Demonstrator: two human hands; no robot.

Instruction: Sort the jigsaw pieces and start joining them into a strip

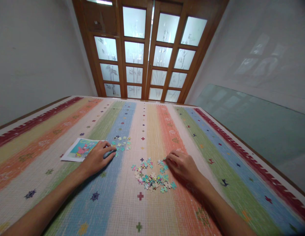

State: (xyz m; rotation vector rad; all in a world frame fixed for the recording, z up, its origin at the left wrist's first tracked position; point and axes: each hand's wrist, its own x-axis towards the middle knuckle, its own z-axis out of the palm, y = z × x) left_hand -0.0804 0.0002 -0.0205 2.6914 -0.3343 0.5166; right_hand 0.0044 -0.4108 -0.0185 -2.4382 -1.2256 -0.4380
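My left hand (97,158) rests on the striped rug, fingers curled over a small jigsaw piece, its fingertips beside a small cluster of puzzle pieces (121,143). Under its back edge lies a printed cartoon picture sheet (80,148). My right hand (182,165) lies on the rug with fingers bent, fingertips touching the right edge of a larger heap of loose puzzle pieces (152,175). Whether its fingers pinch a piece is hidden.
A striped, many-coloured rug (152,131) covers the floor. Wooden doors with frosted glass panes (144,52) stand at the far end. A glass sheet (255,121) leans against the right wall. Plain white walls flank both sides.
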